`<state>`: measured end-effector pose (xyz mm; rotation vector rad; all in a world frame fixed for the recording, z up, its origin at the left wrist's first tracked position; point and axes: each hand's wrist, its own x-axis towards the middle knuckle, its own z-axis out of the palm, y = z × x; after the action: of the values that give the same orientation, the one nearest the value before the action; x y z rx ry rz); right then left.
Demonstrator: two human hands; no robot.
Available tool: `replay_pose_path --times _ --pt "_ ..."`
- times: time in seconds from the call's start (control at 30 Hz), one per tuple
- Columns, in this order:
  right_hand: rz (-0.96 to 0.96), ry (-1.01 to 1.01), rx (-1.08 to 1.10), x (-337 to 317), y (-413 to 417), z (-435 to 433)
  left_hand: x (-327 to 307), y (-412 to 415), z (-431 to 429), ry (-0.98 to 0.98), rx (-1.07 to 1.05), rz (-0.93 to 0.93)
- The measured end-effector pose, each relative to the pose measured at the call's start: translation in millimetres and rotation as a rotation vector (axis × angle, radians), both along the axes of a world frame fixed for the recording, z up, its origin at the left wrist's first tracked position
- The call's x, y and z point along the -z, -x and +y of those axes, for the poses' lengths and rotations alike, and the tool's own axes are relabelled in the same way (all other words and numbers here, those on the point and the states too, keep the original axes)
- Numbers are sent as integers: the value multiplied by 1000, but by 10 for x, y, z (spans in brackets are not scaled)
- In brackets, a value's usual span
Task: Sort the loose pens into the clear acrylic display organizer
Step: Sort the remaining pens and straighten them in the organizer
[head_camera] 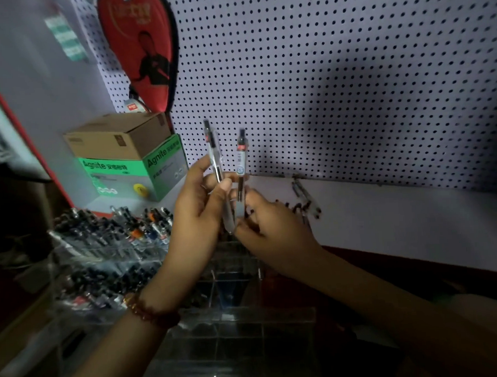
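Closest to you sits the clear organizer (239,325), its empty cells open upward right under your wrists, so anything you lower goes straight in. To its left, stocked pens (110,237) already fill slanted rows, caps up, which looks like the pattern to match.

Above the empty cells, your left hand (197,210), the one with the bead bracelet (153,309), has thumb and fingers wrapped round the lower half of a clear pen (211,150). Your right hand (272,233) pinches the bottom of a labelled pen (241,157) between thumb and fingertips. You hold both upright, side by side and nearly touching, clips at the top. That reads as a comparison: you seem to be checking whether they are the same kind before choosing a cell.

Beyond your right hand, more loose pens (305,203) lie scattered on the white shelf (400,224), within easy reach for the next pick. Further back on the left stands a green and brown box (126,159), and behind everything a pegboard (322,71) carries a red paddle case (138,50).
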<state>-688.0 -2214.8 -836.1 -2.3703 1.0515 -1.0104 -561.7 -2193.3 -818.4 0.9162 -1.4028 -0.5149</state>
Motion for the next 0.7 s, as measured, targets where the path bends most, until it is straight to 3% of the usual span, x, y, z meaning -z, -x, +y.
replay_pose_path --times 0.13,0.23,0.33,0.47,0.7 --pt "82 69 -23 16 -255 71 130 -278 120 19 -79 -175" --pt "244 200 -17 24 -403 125 208 -486 222 15 -102 -167" --pt "272 266 -28 29 -531 178 284 -664 301 11 -129 -169" --pt "48 48 -53 29 -660 171 371 -867 373 18 -173 -160" --pt "-343 -79 -178 146 -921 210 513 -1025 470 -48 -62 -276"
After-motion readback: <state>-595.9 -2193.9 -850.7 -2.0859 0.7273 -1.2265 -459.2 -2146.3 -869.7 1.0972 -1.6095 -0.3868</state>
